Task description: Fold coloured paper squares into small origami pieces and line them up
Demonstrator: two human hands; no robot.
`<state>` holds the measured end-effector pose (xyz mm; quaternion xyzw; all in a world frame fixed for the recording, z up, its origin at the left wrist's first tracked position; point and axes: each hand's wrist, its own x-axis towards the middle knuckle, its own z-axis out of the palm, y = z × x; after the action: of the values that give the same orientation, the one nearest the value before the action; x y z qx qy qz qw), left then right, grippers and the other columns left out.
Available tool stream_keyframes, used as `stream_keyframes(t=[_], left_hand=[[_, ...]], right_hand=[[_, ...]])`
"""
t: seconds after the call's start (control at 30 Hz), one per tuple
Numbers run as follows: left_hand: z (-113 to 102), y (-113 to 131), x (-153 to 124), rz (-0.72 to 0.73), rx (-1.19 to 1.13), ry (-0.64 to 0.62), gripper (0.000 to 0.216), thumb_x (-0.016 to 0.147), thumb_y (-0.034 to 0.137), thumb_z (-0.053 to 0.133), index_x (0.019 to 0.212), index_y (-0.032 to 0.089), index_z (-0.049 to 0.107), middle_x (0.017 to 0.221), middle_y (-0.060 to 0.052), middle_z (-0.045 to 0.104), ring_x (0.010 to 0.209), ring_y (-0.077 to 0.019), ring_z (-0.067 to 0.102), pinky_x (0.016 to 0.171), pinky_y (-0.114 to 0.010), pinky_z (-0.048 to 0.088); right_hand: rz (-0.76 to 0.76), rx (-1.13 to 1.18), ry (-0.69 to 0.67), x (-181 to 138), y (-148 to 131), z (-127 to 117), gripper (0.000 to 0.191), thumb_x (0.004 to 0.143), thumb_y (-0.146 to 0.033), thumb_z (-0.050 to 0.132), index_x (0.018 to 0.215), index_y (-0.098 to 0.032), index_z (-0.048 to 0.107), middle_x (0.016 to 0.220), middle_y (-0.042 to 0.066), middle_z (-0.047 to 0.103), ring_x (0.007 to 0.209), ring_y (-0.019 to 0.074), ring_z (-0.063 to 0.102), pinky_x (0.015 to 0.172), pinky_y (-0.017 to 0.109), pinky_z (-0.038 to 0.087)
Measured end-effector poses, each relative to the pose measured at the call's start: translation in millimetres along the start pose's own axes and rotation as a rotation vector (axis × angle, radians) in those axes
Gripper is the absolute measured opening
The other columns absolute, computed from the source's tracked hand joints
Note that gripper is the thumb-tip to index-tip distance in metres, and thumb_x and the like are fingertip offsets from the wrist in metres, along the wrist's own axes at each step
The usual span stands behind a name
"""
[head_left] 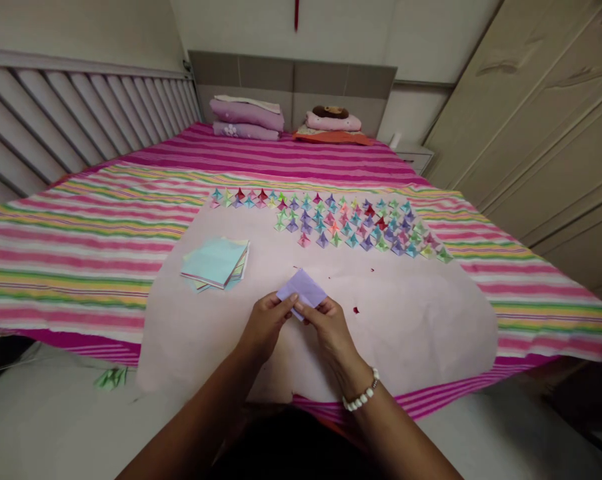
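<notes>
Between both hands is a folded piece of purple origami paper, held with one corner toward me. My left hand pinches its left side, thumb on top. My right hand grips the right side the same way, and the two thumbs nearly meet at the near corner. A white bead bracelet circles my right wrist. To the left lies a stack of square paper with a light blue sheet uppermost. Beyond my hands, rows of small folded paper pieces in many colours stand on a large pale sheet.
The pale sheet covers part of a bed with a striped bedspread. Dark red paper scraps lie right of my hands. Folded bedding sits by the headboard. A green paper piece is on the floor at left.
</notes>
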<state>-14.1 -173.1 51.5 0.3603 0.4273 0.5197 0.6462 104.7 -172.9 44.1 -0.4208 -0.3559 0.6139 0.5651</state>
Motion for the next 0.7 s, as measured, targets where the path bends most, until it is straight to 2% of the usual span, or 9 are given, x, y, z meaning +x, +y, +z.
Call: stream_keyframes(t=[0.17, 0.33, 0.5, 0.57, 0.7], left_hand=[[-2.8, 2.2, -0.7, 0.018, 0.133, 0.028, 0.029, 0.068, 0.040, 0.076, 0.078, 0.013, 0.072, 0.069, -0.002, 0.064, 0.069, -0.0139, 0.054, 0.069, -0.027, 0.041], [-3.3, 3.5, -2.2, 0.036, 0.186, 0.069, 0.032, 0.070, 0.044, 0.073, 0.071, 0.012, 0.069, 0.065, -0.001, 0.061, 0.063, -0.0120, 0.050, 0.064, -0.026, 0.037], [-4.6, 7.4, -3.5, 0.062, 0.162, 0.104, 0.032, 0.073, 0.045, 0.071, 0.068, 0.014, 0.067, 0.062, 0.001, 0.059, 0.063, -0.0121, 0.051, 0.065, -0.025, 0.039], [-3.3, 9.9, -5.3, 0.066, 0.142, 0.085, 0.029, 0.073, 0.043, 0.072, 0.073, 0.014, 0.070, 0.066, 0.000, 0.063, 0.066, -0.0127, 0.053, 0.068, -0.026, 0.041], [0.5, 12.0, -8.5, 0.077, 0.065, -0.055, 0.032, 0.069, 0.035, 0.077, 0.094, 0.016, 0.072, 0.088, -0.004, 0.072, 0.083, -0.0172, 0.062, 0.084, -0.030, 0.044]], right_hand=[[-0.035, 0.033, 0.087, 5.5, -4.6, -4.1, 0.024, 0.061, -0.035, 0.081, 0.062, -0.017, 0.065, 0.054, -0.003, 0.057, 0.053, 0.0105, 0.045, 0.054, 0.025, 0.035], [-0.052, 0.081, 0.129, 7.3, -8.4, -7.6, 0.027, 0.066, -0.039, 0.077, 0.059, -0.018, 0.062, 0.052, -0.004, 0.055, 0.050, 0.0100, 0.043, 0.052, 0.025, 0.033], [-0.017, 0.073, 0.011, 2.3, -8.0, -8.6, 0.022, 0.061, -0.034, 0.081, 0.070, -0.018, 0.068, 0.057, -0.003, 0.058, 0.052, 0.0101, 0.045, 0.053, 0.024, 0.034], [-0.009, 0.055, -0.007, 1.1, -7.4, -9.1, 0.022, 0.059, -0.031, 0.082, 0.068, -0.018, 0.067, 0.057, -0.003, 0.058, 0.052, 0.0097, 0.045, 0.052, 0.024, 0.034], [-0.001, 0.084, 0.021, 0.2, -8.0, -9.3, 0.021, 0.062, -0.031, 0.080, 0.066, -0.018, 0.064, 0.054, -0.005, 0.055, 0.050, 0.0087, 0.044, 0.051, 0.023, 0.034]])
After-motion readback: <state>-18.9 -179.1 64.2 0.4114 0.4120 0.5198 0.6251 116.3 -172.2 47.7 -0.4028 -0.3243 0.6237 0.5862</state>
